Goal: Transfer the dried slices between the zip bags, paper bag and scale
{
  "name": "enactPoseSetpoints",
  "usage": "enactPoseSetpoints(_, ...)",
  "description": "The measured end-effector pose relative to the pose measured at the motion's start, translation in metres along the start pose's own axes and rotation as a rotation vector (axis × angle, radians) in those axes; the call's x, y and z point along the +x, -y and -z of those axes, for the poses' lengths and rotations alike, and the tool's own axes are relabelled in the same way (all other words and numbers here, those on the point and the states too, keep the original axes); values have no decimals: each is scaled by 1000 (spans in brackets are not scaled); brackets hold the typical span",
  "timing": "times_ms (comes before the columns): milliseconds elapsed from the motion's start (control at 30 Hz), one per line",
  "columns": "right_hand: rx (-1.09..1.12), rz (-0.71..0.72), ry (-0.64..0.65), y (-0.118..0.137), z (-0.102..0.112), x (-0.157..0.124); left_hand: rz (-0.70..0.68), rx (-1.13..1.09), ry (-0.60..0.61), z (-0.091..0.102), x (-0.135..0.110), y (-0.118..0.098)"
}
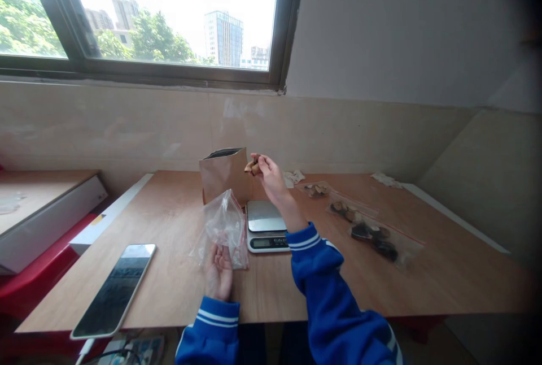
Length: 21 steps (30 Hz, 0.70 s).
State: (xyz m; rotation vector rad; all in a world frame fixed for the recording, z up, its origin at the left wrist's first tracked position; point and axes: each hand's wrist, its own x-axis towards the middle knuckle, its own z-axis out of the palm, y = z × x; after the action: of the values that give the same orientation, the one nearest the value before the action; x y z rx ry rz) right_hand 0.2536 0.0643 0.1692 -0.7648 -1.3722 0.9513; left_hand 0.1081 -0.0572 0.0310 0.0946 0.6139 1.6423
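My right hand (270, 176) is raised above the kitchen scale (266, 217), pinching some brown dried pieces (253, 166) between thumb and fingers. Their exact kind is too small to make out. Palm up, my left hand (219, 270) has its fingers curled at the lower part of a clear zip bag (225, 215) with a red seal strip, which stands upright left of the scale. Behind the bag is an open brown paper bag (224, 174), its contents hidden. The scale has a metal plate and a small display on its front edge.
Clear zip bags with dark dried slices (375, 238), more slices (344, 210) and pale brown pieces (316, 189) lie to the right. A phone (116, 291) with a cable lies at the left front edge. Crumpled white paper (386, 180) lies at the back right, before the wall.
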Motion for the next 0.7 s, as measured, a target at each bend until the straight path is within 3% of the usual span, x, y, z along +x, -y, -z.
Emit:
enactPoseSetpoints(67,-171,176,-129,3,-16,29,-5,38,20,0,0,0)
enactPoseSetpoints(133,-359,331,-146,1,-31,54,6,45,43,1,0,0)
enactPoseSetpoints(233,-592,408,11,-8,-45,77,25,17,43,2,1,-1)
enactPoseSetpoints(333,-721,425,102,-18,-47,80,41,3,28,2,1,-1)
enactPoseSetpoints(500,-789,438,104,-18,-41,72,53,5,24,3,-1,-1)
enactPoseSetpoints(600,-831,350,111,-12,-42,71,62,-2,48,3,0,0)
enactPoseSetpoints(700,-886,210,90,-6,-50,69,58,-43,-9,2,3,2)
